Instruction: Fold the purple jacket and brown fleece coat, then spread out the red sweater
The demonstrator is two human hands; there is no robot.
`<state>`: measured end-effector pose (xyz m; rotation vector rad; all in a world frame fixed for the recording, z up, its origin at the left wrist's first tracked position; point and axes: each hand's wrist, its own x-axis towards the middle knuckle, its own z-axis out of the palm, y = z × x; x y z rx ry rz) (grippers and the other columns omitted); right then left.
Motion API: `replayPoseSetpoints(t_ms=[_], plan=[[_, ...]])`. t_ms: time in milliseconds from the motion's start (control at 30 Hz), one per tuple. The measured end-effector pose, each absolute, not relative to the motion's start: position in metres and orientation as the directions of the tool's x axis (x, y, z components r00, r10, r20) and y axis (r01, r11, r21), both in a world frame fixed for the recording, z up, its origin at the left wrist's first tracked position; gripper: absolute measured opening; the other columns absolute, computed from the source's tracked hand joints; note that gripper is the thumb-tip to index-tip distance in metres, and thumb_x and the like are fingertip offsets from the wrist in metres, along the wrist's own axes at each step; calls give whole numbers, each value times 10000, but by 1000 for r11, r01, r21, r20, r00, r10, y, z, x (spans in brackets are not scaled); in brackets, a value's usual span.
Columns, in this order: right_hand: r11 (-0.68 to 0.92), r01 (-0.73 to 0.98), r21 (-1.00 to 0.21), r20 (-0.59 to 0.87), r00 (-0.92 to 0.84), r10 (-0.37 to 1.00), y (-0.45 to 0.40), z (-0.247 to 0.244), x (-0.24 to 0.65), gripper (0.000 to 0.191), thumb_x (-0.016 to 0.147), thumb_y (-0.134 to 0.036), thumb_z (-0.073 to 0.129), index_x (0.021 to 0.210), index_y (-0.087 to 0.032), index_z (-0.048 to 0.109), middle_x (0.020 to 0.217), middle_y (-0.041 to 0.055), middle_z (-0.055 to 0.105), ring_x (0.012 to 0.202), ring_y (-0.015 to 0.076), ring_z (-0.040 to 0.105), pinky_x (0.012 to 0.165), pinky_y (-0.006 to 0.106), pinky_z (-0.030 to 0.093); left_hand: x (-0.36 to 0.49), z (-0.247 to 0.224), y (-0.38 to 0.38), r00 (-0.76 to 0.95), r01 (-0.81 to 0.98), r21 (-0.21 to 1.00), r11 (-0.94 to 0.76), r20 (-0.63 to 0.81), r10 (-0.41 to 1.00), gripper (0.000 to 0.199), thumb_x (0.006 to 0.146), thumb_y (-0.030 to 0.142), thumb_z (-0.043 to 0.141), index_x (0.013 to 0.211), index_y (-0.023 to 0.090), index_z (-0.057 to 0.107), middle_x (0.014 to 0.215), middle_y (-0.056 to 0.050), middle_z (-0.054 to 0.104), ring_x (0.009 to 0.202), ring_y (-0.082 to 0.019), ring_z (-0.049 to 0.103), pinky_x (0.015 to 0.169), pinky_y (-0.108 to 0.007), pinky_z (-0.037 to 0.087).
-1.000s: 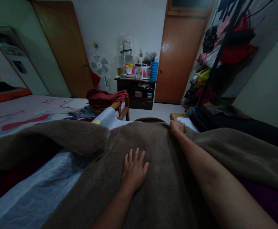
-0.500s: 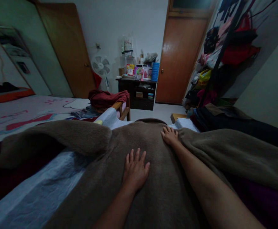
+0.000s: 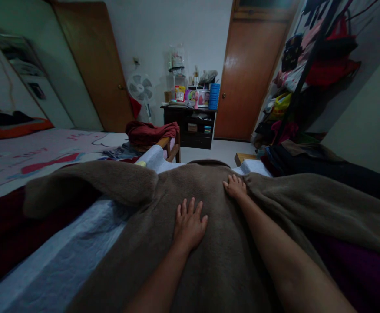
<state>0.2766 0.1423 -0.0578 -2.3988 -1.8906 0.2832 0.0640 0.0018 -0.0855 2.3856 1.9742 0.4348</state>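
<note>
A brown, fuzzy long-sleeved coat [image 3: 222, 243] lies spread out flat, its collar end away from me and its sleeves reaching out to both sides. On the middle of its body rests my left hand [image 3: 190, 226], palm down with fingers spread. My right hand [image 3: 236, 187] lies farther up, near the right shoulder seam, also flat with its fingers apart. Neither hand grips the fabric. Under the coat shows a pale blue-white quilted cover [image 3: 79, 248]. The left sleeve [image 3: 121, 180] is bent and partly raised over dark red cloth [image 3: 49, 221].
A bed with a pink printed sheet [image 3: 59, 148] is at the left, with a dark red cloth heap [image 3: 152, 132] near a wooden frame. Dark folded clothes [image 3: 326, 165] lie at the right. Beyond stand a fan [image 3: 141, 89], a dark cabinet [image 3: 190, 126] and a wooden door [image 3: 242, 78].
The whole view has shifted slightly, so things appear a little farther right. Both hands stay flat on the coat in nearly the same spots. The left sleeve's end appears drawn inward.
</note>
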Motion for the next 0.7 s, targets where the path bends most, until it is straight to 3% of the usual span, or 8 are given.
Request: replayPoseSetpoints(t_ms=[100,233,400,600,700], plan=[[-212,954,-214,-103,194,976,127,-49,256,607,961,-461,330,1503,-190,298,1600,119,206,1444,326,214,1104,527,255,64,-85,2,159,963,185,-195,191,969,551,939,497,381,1440,278,446,1548,-61,365,1436,-332,265,1161,-528,197],[-15,956,-293,-21,9,1000,94,-52,216,582,964,-396,333,1515,-220,271,1616,74,169,1466,280,167,1128,508,226,60,-81,2,158,951,231,-204,203,966,476,944,394,411,1394,259,489,1518,-48,411,1423,-288,292,1165,-491,216],[27,961,-276,30,-19,999,59,-71,195,581,964,-454,337,1503,-238,326,1613,34,190,1474,273,139,1160,477,163,58,-71,-2,102,932,317,-175,234,967,298,904,227,448,1154,223,611,1237,-63,614,1192,-207,513,1040,-361,388],[33,960,-279,49,-20,999,57,-71,198,585,961,-452,345,1500,-225,345,1606,37,212,1470,270,162,1162,461,157,53,-45,35,117,964,230,-131,75,990,220,878,257,473,982,206,660,1052,-91,653,1024,-241,586,906,-377,457],[27,954,-298,53,-12,999,58,-72,197,586,956,-456,351,1496,-228,354,1604,35,219,1468,274,170,1162,467,156,34,-31,83,106,971,196,-137,158,982,297,911,205,390,1075,195,637,1184,-104,619,1140,-238,541,991,-372,408]])
